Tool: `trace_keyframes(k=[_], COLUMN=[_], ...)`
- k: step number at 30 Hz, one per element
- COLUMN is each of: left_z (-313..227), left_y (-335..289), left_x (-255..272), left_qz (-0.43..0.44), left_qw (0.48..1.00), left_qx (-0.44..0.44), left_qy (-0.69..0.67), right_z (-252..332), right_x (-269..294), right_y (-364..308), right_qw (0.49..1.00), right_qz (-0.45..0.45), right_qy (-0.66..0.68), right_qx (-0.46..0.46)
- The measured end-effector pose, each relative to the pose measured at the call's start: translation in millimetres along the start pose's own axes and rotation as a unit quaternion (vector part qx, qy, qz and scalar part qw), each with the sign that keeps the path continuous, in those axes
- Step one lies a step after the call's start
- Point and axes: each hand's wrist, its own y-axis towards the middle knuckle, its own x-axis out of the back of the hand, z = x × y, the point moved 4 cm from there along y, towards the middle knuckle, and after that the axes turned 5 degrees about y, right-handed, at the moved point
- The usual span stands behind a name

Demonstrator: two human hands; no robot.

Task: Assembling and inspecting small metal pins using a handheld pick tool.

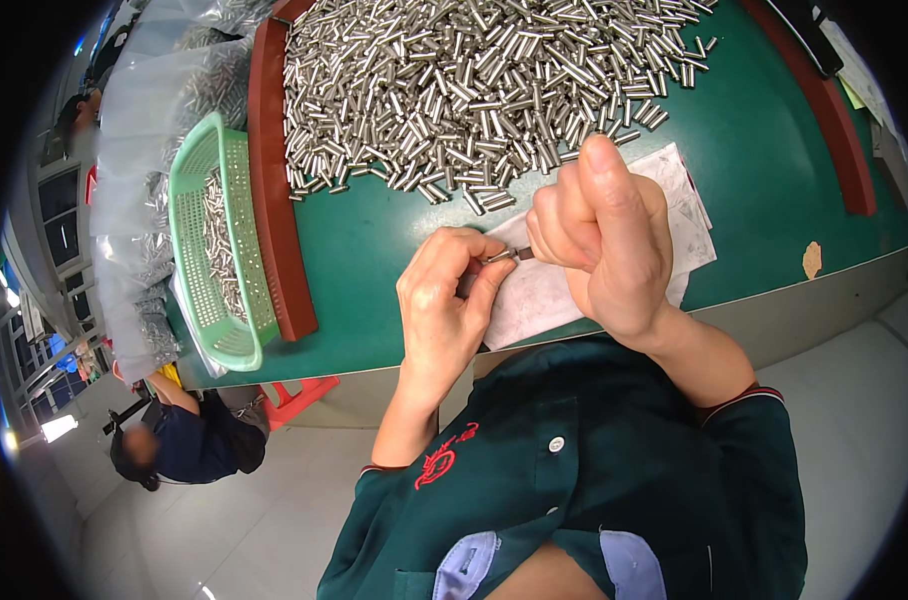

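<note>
Head: brown rail (271,180) separates metal pins (484,90) from green basket (242,200).

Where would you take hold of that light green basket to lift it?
Probably by the rim of the light green perforated basket, at its two short ends, from above: it is open-topped, and its long sides sit close to the red-brown bar on the right and the clear plastic bags on the left.
</note>
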Motion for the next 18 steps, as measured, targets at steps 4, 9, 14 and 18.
trace_keyframes(k=[4, 9, 14, 18], left_z=[-0.8, -5.7, -4.4, -6.8], left_y=[1.4, 4.1, 3.6, 6.1], left_x=[0.3, 2.7, 5.3, 3.4], left_qz=[0.002, 0.008, 0.009, 0.011], left_qw=[1.0, 1.0, 1.0, 1.0], left_qx=[-0.002, 0.001, -0.02, -0.013], left_qy=[-0.003, -0.001, 0.005, 0.001], right_z=[-1.0, 0.3, 3.7, -1.4], right_x=[-4.3, -10.9, -19.1, -16.4], right_y=[-3.5, -8.5, -10.3, -7.6], right_qw=[1.0, 0.998, 0.988, 0.991], right_qz=[0.006, -0.001, 0.08, 0.064], right_qy=[-0.023, -0.066, -0.116, -0.086], right_qx=[0.015, 0.022, 0.064, 0.077])
